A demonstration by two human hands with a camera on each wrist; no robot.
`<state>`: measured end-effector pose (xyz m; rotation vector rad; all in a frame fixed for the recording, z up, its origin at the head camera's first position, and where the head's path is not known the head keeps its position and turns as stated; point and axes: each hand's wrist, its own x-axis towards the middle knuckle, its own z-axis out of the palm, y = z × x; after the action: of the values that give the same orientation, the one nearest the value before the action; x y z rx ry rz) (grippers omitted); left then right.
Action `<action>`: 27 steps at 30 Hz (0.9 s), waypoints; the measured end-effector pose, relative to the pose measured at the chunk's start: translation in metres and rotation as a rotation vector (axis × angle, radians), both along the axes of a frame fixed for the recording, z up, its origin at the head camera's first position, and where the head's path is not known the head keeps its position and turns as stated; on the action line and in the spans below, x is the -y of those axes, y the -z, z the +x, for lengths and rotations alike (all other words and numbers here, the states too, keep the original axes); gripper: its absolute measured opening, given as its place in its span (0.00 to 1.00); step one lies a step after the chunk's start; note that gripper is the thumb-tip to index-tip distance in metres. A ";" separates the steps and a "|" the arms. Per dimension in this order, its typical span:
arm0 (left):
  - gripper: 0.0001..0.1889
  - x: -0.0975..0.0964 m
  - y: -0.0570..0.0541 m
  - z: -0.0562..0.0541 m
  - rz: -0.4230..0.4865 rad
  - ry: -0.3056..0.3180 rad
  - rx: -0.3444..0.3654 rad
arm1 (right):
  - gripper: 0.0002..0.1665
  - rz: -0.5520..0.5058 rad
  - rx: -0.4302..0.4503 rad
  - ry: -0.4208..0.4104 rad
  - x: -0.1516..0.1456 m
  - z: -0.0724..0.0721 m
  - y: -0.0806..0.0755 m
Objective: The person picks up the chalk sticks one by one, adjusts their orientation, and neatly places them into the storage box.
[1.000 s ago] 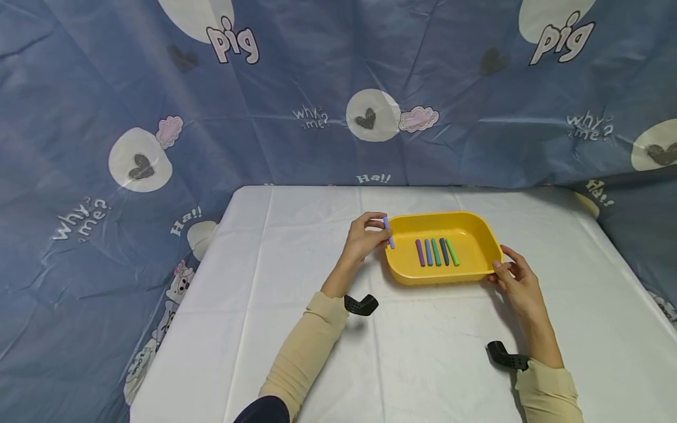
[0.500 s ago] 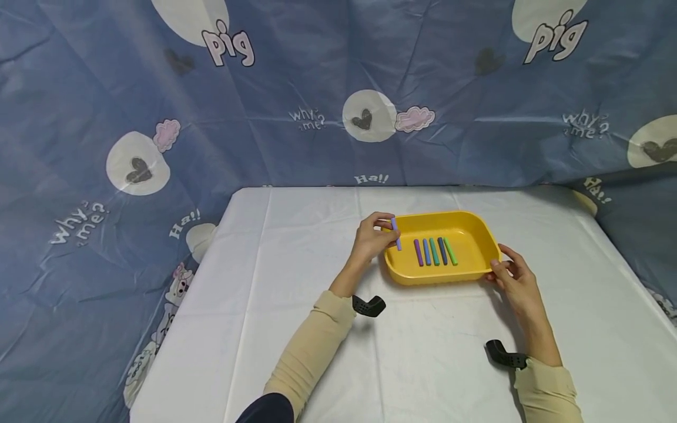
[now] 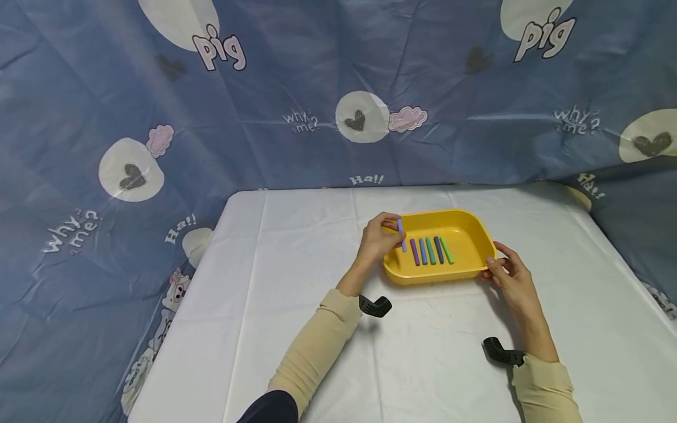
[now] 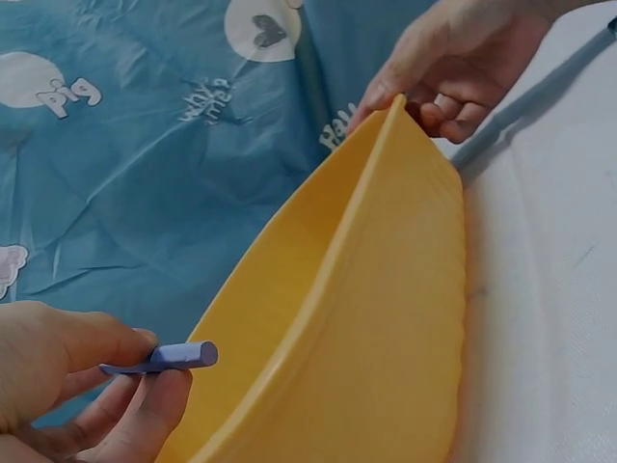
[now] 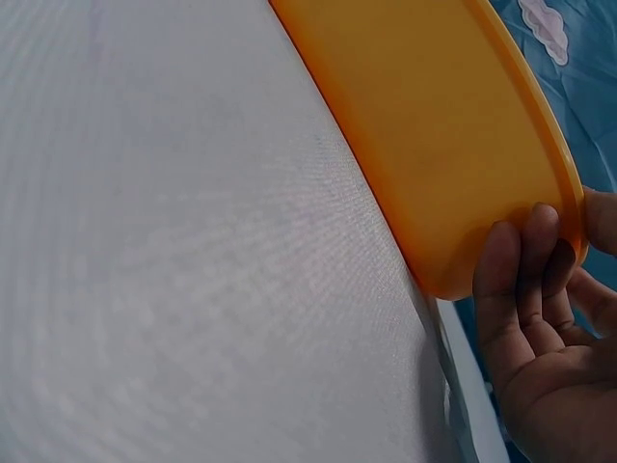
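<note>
Between the thumb and fingers of my left hand (image 3: 376, 238) is a short lavender crayon-like stick (image 4: 188, 356), held above the left end of a yellow tray (image 3: 471, 226). Several similar sticks lie side by side on the tray's floor: a purple one (image 3: 415, 252), a blue one (image 3: 423, 251), a teal one (image 3: 431, 251), a dark blue one (image 3: 439, 249) and a green one (image 3: 447, 249). At the tray's right front corner, my right hand (image 3: 513, 281) grips the rim, thumb on the upper side and fingers against the outer wall (image 5: 434, 116).
A white cloth (image 3: 296, 252) covers the table under the tray. Blue printed fabric (image 3: 296, 153) hangs behind the table and along its sides. Black wrist-worn devices sit on the left wrist (image 3: 375, 306) and right wrist (image 3: 502, 352).
My left hand has moved right with the lavender stick, from the tray's left rim to over its inside. My right hand keeps its grip on the corner.
</note>
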<state>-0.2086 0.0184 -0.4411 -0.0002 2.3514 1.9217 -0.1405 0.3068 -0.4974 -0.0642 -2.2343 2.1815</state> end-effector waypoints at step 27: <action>0.20 -0.029 0.004 -0.009 -0.448 0.060 -0.120 | 0.36 0.022 0.019 -0.005 -0.002 -0.001 -0.001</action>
<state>-0.2178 0.0477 -0.4454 0.1515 2.7717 1.3668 -0.1412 0.3091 -0.4967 -0.0788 -2.2708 2.1669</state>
